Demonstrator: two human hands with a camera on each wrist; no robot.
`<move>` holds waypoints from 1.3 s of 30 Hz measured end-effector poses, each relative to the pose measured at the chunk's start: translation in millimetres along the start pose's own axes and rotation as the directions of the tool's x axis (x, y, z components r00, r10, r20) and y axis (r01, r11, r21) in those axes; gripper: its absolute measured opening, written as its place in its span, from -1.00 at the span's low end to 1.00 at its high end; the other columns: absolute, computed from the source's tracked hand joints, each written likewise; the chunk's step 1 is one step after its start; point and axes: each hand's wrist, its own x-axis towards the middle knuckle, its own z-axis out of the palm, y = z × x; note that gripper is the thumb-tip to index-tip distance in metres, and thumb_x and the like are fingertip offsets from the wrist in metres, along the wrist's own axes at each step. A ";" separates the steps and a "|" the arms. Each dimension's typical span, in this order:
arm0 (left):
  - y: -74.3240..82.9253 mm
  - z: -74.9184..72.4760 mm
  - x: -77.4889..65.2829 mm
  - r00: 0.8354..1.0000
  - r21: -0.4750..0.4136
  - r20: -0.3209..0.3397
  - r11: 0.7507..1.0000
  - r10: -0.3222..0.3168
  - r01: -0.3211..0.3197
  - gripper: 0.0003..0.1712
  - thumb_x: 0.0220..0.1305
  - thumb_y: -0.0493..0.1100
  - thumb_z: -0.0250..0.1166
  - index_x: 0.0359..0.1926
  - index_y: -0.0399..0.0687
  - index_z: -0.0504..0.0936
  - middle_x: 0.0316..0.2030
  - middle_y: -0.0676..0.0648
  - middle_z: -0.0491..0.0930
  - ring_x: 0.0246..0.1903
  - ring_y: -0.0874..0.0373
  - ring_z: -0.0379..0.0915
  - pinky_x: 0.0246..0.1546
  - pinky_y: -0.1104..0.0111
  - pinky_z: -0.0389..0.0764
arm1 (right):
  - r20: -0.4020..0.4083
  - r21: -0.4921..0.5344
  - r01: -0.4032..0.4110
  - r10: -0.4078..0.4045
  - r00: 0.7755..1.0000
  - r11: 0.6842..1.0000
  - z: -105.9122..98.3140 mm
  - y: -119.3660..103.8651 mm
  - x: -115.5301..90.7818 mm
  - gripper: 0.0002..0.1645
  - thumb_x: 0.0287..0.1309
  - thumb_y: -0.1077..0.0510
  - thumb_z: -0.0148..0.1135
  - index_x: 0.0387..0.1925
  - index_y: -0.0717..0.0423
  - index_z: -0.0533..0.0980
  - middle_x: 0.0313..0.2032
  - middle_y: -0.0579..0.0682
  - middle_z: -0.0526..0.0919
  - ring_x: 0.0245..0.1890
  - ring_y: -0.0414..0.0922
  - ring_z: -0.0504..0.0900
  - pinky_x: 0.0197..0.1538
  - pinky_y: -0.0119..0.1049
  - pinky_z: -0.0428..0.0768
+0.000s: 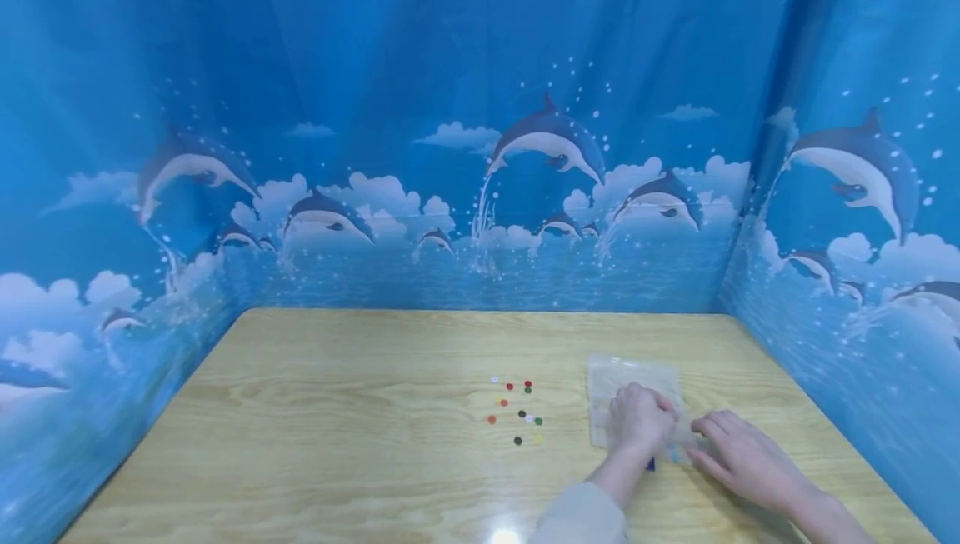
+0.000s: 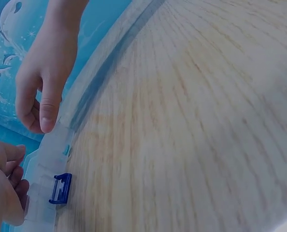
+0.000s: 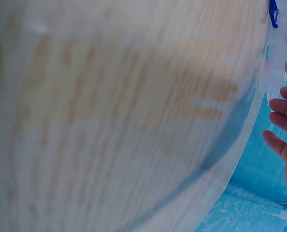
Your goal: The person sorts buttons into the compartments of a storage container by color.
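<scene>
A clear plastic box (image 1: 600, 411) lies on the right part of the table. Its dark blue latch (image 2: 61, 188) sticks out on the near side, with a small teal spot along the same wall. My left hand (image 1: 641, 421) is over the box, fingers curled and fingertips close together; I cannot tell whether a small thing is between them. My right hand (image 1: 746, 456) is at the box's right end, thumb and fingers loosely bent and apart, the thumb tip right at the box wall. In the right wrist view, the right hand's fingers (image 3: 279, 106) show spread beside the box.
Left of the box, several small round discs (image 1: 528, 390) in red, orange, yellow, green, black and white lie scattered on the wood-grain table (image 1: 337, 427). A blue curtain (image 1: 420, 111) printed with dolphins stands along the table's back and both sides.
</scene>
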 end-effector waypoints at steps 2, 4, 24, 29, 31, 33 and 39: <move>-0.2 -3.0 1.6 1.000 -0.053 0.004 0.999 -0.004 0.004 -0.92 -0.11 -0.12 0.40 -0.60 0.21 0.67 -0.49 0.23 0.47 -0.37 0.24 0.38 -0.23 0.37 0.40 | 0.005 0.001 -0.002 0.002 1.000 1.000 -0.1 -0.6 0.6 -0.61 -0.12 -0.01 0.39 -0.28 0.12 0.53 -0.30 -0.07 0.54 -0.28 -0.08 0.52 -0.23 -0.11 0.53; -0.4 -6.1 3.2 1.000 -0.125 0.010 0.992 -0.008 0.009 -0.91 -0.10 -0.16 0.39 -0.61 0.17 0.68 -0.50 0.23 0.52 -0.40 0.24 0.42 -0.23 0.38 0.43 | 0.011 0.004 -0.007 0.007 1.000 1.000 -0.6 -1.2 1.1 -0.62 -0.12 -0.01 0.39 -0.28 0.12 0.53 -0.30 -0.07 0.54 -0.27 -0.08 0.52 -0.23 -0.11 0.53; -12.3 -53.1 29.1 0.991 -0.531 0.115 0.839 -0.071 0.122 -0.91 0.02 -0.20 0.39 -0.54 -0.06 0.65 -0.54 0.14 0.54 -0.50 0.26 0.40 -0.43 0.35 0.48 | 0.034 -0.001 -0.036 0.036 0.999 0.999 -3.3 -4.4 1.4 -0.60 -0.17 0.02 0.41 -0.28 0.13 0.54 -0.30 -0.06 0.56 -0.27 -0.07 0.53 -0.21 -0.08 0.53; -16.2 -66.0 35.2 0.991 -0.552 0.112 0.825 -0.069 0.120 -0.92 0.04 -0.19 0.38 -0.51 -0.06 0.65 -0.51 0.12 0.54 -0.45 0.24 0.42 -0.34 0.28 0.49 | 0.050 -0.002 -0.044 0.044 0.998 0.999 -3.6 -4.1 0.5 -0.62 -0.15 0.01 0.41 -0.28 0.10 0.54 -0.30 -0.08 0.55 -0.27 -0.09 0.53 -0.20 -0.09 0.53; -17.5 -71.6 36.6 0.991 -0.562 0.111 0.818 -0.070 0.120 -0.93 0.05 -0.19 0.37 -0.49 -0.06 0.65 -0.50 0.11 0.55 -0.42 0.23 0.43 -0.32 0.26 0.50 | 0.059 0.000 -0.051 0.051 0.997 0.999 -3.8 -4.0 0.6 -0.62 -0.14 0.01 0.41 -0.28 0.10 0.54 -0.30 -0.09 0.55 -0.26 -0.08 0.53 -0.20 -0.09 0.53; -19.4 -76.6 37.8 0.992 -0.563 0.106 0.818 -0.069 0.117 -0.93 0.06 -0.19 0.37 -0.48 -0.06 0.66 -0.49 0.11 0.55 -0.41 0.22 0.43 -0.32 0.26 0.50 | 0.066 0.002 -0.055 0.055 0.996 0.998 -3.9 -3.9 0.4 -0.62 -0.13 0.00 0.41 -0.28 0.10 0.54 -0.30 -0.09 0.55 -0.26 -0.08 0.53 -0.20 -0.09 0.53; -31.3 -91.4 42.3 0.993 -0.557 0.091 0.823 -0.072 0.110 -0.94 0.08 -0.20 0.35 -0.45 -0.08 0.66 -0.46 0.09 0.56 -0.39 0.21 0.43 -0.30 0.27 0.50 | 0.045 0.002 -0.035 0.035 0.998 0.999 -3.4 -4.2 1.4 -0.61 -0.16 0.03 0.41 -0.28 0.13 0.54 -0.31 -0.06 0.55 -0.27 -0.07 0.53 -0.21 -0.08 0.54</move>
